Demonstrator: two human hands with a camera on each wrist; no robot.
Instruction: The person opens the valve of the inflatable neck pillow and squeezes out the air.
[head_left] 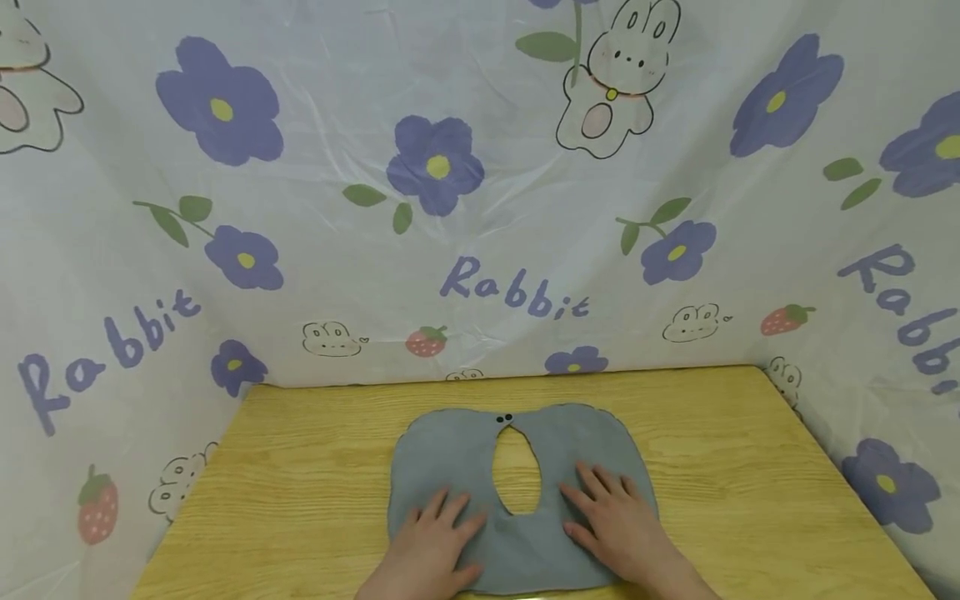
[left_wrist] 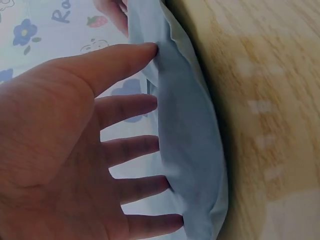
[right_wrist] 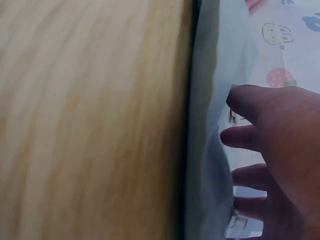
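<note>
A grey-blue bib [head_left: 534, 552] lies spread flat, its oval neck hole showing the wood beneath. Two small dark snap buttons [head_left: 504, 418] sit together at the far end of that hole. On the bib's near left part rests my left hand [head_left: 429, 546], fingers spread. My right hand [head_left: 619, 523] lies on the right part, its fingers also spread. In the left wrist view, straight fingertips of the left hand [left_wrist: 65, 140] touch the cloth [left_wrist: 190, 130]. The right wrist view has the right hand's [right_wrist: 295, 160] fingertips at the cloth [right_wrist: 207, 170].
The bib lies on a light wood-grain table [head_left: 300, 483]. White sheeting [head_left: 330, 275] printed with rabbits, purple flowers and strawberries hangs behind the table and along both sides. The table's back edge meets this sheeting.
</note>
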